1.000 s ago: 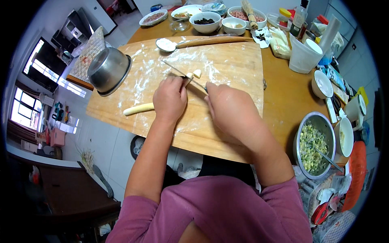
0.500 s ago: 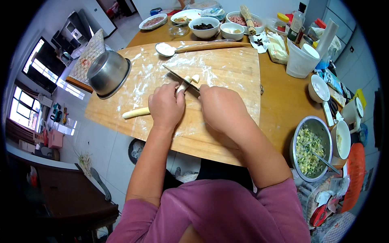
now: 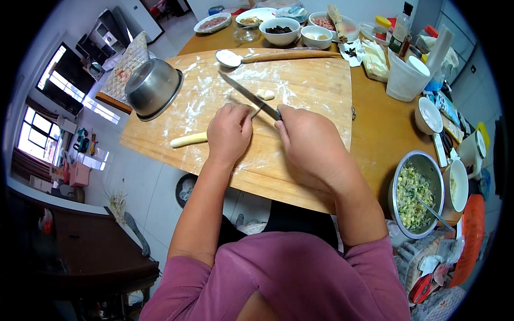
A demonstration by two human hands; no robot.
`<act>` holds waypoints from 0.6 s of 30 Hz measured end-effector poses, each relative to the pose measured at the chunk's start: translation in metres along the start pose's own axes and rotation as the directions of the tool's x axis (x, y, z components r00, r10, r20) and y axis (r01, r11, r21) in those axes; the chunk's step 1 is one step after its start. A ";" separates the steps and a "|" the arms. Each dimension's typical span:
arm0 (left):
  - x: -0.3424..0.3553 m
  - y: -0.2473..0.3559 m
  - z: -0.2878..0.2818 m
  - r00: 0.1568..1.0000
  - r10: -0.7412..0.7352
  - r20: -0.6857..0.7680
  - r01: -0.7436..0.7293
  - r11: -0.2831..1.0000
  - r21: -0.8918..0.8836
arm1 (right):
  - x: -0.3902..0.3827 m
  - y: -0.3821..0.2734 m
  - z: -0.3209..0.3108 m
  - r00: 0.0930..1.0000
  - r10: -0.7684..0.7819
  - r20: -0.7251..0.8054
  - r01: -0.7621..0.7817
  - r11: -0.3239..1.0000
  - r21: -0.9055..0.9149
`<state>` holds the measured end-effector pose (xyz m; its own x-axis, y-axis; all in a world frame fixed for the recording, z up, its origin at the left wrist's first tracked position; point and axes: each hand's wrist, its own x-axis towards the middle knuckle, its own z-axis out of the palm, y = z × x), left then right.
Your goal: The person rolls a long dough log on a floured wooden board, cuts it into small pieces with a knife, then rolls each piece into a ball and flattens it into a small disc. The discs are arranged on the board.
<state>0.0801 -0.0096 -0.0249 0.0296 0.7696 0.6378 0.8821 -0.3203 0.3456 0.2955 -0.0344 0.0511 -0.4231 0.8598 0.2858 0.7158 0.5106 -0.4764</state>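
Note:
My right hand (image 3: 313, 140) is closed round the handle of a long knife (image 3: 245, 93), its blade slanting away to the upper left over the board. Under the curled fingers of my left hand (image 3: 230, 132) lies a pale dough rope (image 3: 188, 140); one end sticks out to the left, the other reaches toward the blade. Just beyond the knife sit small cut dough pieces (image 3: 265, 94). All of this rests on a wooden board (image 3: 316, 80) dusted with flour.
An upturned metal bowl (image 3: 152, 88) stands at the board's left edge. Along the far edge lie a flour scoop (image 3: 229, 58) and a rolling pin (image 3: 292, 55). A steel bowl of chopped green filling (image 3: 415, 195) is at right. Several bowls and bottles line the table's back.
The knife has lifted off the dough and shifted right with my right hand. Another cut piece now lies beside the earlier one. The whole view has swung slightly.

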 end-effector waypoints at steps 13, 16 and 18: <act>-0.001 0.001 -0.005 0.997 -0.006 0.074 0.002 0.999 0.046 | 0.003 -0.007 0.012 0.988 0.050 0.145 -0.036 0.994 -0.101; 0.001 0.006 -0.010 0.999 0.011 0.037 -0.012 0.999 0.039 | 0.011 -0.006 0.015 0.987 0.061 0.147 -0.045 0.993 -0.111; 0.000 0.004 -0.015 0.999 0.010 0.030 -0.012 0.999 0.047 | 0.020 -0.002 0.016 0.986 0.069 0.154 -0.054 0.994 -0.098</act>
<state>0.0766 -0.0190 -0.0137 0.0530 0.7827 0.6202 0.9027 -0.3031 0.3053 0.2772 -0.0177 0.0446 -0.4531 0.8833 0.1206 0.7887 0.4602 -0.4075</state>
